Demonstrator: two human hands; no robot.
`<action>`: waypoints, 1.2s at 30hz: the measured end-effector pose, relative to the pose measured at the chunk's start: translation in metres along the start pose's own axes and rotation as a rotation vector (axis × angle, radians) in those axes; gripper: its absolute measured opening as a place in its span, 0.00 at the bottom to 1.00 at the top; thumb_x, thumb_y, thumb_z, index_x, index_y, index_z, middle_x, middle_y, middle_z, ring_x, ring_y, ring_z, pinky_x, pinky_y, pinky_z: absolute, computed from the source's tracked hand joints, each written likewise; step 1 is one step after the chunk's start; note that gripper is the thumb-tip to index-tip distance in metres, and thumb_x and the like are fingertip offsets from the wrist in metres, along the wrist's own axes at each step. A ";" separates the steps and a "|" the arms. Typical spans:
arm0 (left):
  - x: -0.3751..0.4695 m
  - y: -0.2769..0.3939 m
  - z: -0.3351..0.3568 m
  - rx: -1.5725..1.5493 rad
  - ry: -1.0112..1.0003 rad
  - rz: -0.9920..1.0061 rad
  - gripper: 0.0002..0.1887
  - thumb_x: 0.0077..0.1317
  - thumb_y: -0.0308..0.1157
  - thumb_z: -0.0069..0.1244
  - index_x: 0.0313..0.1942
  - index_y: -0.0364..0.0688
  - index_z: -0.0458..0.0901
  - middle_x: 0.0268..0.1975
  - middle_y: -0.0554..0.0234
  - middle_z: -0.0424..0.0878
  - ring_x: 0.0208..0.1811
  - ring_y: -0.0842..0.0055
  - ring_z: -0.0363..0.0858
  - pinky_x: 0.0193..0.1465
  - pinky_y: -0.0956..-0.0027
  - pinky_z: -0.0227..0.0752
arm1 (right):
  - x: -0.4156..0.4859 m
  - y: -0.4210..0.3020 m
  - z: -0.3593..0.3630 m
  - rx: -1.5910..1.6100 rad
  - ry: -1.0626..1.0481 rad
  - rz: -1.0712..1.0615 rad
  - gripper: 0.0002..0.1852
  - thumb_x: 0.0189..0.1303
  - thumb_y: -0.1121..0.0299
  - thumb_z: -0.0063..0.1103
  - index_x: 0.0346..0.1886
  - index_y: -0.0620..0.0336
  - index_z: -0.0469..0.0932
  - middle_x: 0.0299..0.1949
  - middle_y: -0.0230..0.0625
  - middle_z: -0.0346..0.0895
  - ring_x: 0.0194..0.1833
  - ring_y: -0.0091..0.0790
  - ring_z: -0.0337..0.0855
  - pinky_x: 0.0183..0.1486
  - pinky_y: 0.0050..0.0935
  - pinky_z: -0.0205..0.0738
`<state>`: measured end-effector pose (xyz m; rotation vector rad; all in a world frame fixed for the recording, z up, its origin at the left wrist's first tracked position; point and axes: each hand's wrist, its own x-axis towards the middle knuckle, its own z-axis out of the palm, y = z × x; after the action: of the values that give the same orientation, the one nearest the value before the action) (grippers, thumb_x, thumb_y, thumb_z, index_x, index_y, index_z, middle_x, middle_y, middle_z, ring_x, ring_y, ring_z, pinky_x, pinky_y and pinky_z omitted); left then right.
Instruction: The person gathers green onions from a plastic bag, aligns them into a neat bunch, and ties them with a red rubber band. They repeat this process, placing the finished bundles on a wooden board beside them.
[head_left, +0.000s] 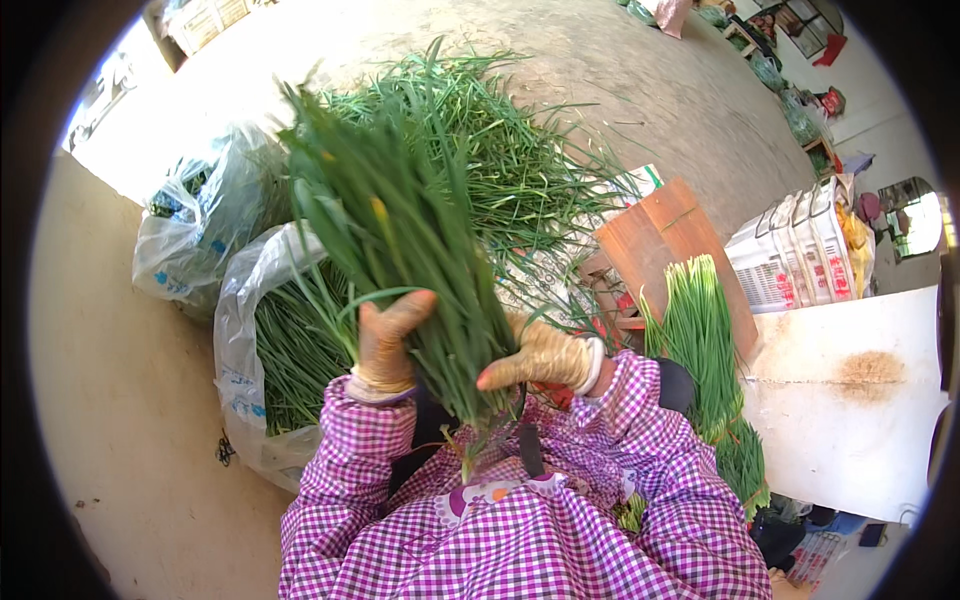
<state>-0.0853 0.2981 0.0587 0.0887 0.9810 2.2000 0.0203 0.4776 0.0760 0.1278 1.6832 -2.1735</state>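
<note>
A large loose bunch of leafy green chives (409, 217) stands upright in front of me, its upper leaves blurred. Around its left side is my left hand (391, 337), in a worn yellowish glove with orange at the thumb tip. My right hand (544, 354), gloved the same way, grips the bunch from the right, its fingers partly hidden behind the leaves. The pale lower ends hang close to my checked apron (480, 555). To the left, an open clear plastic bag (232, 360) holds more chives. A neat stack of chives (701, 337) lies to my right.
Loose leaves (517, 165) are heaped on the floor ahead. A second plastic bag (202, 225) stands at the left, near a wall (120, 390). On the right are a brown wooden board (660, 232), a white printed sack (795, 255) and a stained white panel (847, 405).
</note>
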 end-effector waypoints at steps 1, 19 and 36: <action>0.003 -0.010 0.007 0.061 0.008 0.064 0.22 0.56 0.29 0.62 0.52 0.34 0.80 0.47 0.56 0.86 0.44 0.69 0.86 0.51 0.64 0.80 | -0.005 -0.010 -0.007 0.028 0.013 -0.056 0.50 0.49 0.60 0.80 0.73 0.61 0.58 0.63 0.39 0.72 0.63 0.33 0.69 0.65 0.33 0.64; 0.081 -0.306 -0.175 -0.628 -0.125 -0.496 0.18 0.77 0.35 0.34 0.59 0.35 0.72 0.57 0.50 0.79 0.56 0.61 0.80 0.59 0.57 0.77 | 0.051 0.225 -0.112 -0.219 0.405 0.000 0.34 0.47 0.77 0.77 0.61 0.57 0.73 0.56 0.33 0.79 0.57 0.32 0.78 0.63 0.33 0.72; 0.101 -0.127 -0.037 0.133 0.037 -0.174 0.32 0.72 0.52 0.45 0.71 0.47 0.63 0.66 0.56 0.72 0.62 0.69 0.74 0.63 0.60 0.67 | 0.073 0.216 -0.111 0.133 0.668 0.084 0.20 0.55 0.73 0.73 0.51 0.65 0.80 0.46 0.31 0.84 0.46 0.25 0.82 0.51 0.26 0.77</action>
<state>-0.0987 0.3971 -0.0743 0.0230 1.1125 1.9841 0.0117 0.5209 -0.1740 1.0394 1.7925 -2.3213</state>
